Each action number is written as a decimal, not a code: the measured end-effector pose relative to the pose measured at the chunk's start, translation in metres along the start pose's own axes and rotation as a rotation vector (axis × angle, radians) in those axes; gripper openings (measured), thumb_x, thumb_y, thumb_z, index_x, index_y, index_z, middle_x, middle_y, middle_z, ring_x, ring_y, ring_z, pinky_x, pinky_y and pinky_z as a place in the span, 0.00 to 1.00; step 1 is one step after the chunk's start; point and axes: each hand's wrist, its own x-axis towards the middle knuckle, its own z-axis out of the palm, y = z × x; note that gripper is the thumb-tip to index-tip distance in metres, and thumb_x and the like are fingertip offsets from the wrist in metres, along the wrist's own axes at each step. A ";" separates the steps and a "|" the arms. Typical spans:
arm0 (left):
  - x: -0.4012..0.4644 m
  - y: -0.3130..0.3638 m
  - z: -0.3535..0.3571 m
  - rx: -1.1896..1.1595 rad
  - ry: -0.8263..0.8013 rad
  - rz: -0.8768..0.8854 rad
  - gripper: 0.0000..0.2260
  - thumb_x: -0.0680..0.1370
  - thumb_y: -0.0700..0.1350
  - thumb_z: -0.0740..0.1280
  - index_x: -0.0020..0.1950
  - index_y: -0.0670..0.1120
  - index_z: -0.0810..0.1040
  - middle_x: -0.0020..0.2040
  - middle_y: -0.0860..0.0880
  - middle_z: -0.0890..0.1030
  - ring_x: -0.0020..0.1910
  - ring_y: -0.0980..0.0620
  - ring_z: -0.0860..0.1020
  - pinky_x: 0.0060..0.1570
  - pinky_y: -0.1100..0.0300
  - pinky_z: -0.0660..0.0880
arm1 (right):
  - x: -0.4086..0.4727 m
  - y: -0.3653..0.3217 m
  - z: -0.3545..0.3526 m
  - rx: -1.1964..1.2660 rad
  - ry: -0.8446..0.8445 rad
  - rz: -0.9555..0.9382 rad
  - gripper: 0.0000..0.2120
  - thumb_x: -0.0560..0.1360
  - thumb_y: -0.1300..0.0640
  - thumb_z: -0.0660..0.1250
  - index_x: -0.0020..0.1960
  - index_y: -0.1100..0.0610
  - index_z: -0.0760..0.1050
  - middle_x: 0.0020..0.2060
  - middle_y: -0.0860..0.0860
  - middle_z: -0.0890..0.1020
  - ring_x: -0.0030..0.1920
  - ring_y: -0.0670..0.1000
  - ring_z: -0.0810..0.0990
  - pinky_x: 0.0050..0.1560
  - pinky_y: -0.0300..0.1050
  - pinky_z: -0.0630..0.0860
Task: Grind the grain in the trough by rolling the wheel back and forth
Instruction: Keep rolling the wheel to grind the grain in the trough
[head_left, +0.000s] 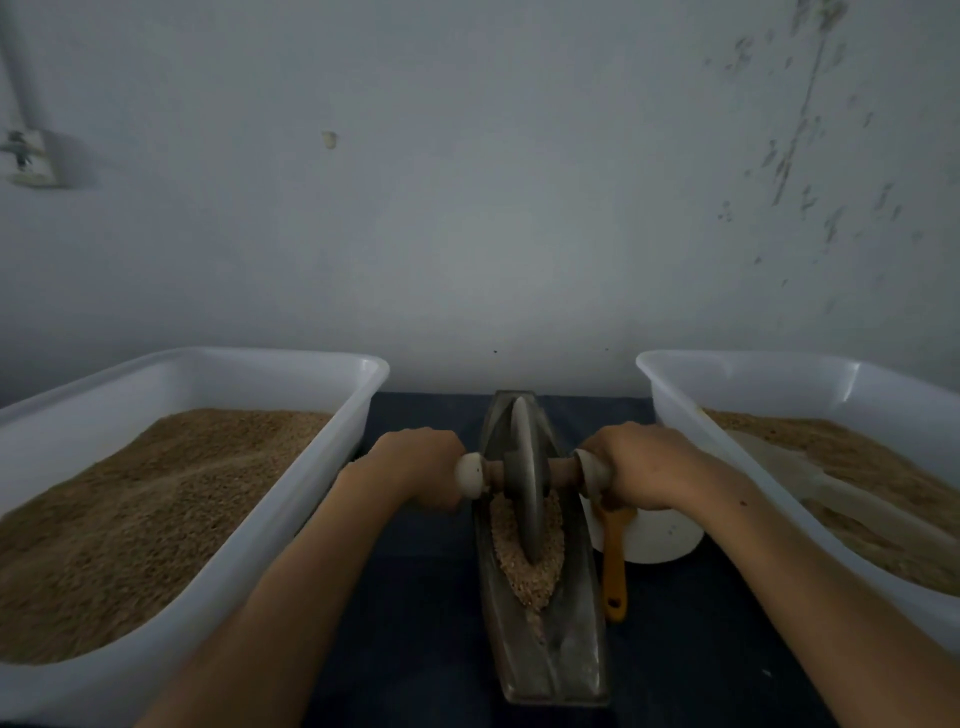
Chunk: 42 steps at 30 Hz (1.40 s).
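Item: long, narrow, boat-shaped grey metal trough (558, 660), lying on the dark blue table (426, 613) with its long axis running straight away from us toward the pale wall. Item: thin grey metal grinding wheel (527, 483), standing upright on edge in the trough's groove, somewhat beyond mid-length, its brown wooden axle (561, 470) lying crosswise to the trough. Item: pale crushed grain (535, 571), heaped in the groove around and on the near side of the wheel's foot; the far stretch of groove is hidden behind the wheel. Our left hand (415, 467) wraps the axle's left end behind its white knob; our right hand (636, 465) wraps the right end likewise, fingers of both curled round the handle, the two hands level and equally near the wheel. We judge that most visible grain lies toward us from the fingers, so the next roll should travel along the trough's axis toward our body, both hands pulling evenly to keep the wheel upright. Flanking: two white plastic tubs of brown grain, left (332, 467) and right (675, 405); a yellow-handled brush (614, 566) just right of the trough
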 end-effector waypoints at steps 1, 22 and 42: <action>0.000 0.001 0.001 0.026 0.052 -0.007 0.15 0.72 0.49 0.71 0.57 0.47 0.76 0.51 0.47 0.79 0.50 0.48 0.78 0.51 0.53 0.74 | 0.001 0.000 0.002 0.001 0.040 0.003 0.08 0.73 0.56 0.69 0.51 0.50 0.74 0.50 0.51 0.80 0.51 0.53 0.80 0.49 0.46 0.75; 0.006 -0.002 0.004 0.027 0.064 0.009 0.16 0.71 0.48 0.72 0.58 0.49 0.75 0.52 0.48 0.79 0.50 0.50 0.77 0.47 0.57 0.71 | 0.004 0.001 0.004 -0.046 0.103 -0.009 0.06 0.73 0.55 0.68 0.45 0.48 0.71 0.47 0.50 0.80 0.46 0.51 0.78 0.43 0.44 0.71; 0.010 0.004 0.024 0.132 0.586 -0.031 0.07 0.76 0.49 0.64 0.50 0.50 0.68 0.48 0.51 0.79 0.46 0.50 0.78 0.39 0.58 0.65 | 0.013 0.002 0.034 -0.041 0.516 0.042 0.11 0.72 0.58 0.68 0.45 0.49 0.65 0.47 0.47 0.78 0.51 0.52 0.76 0.46 0.46 0.59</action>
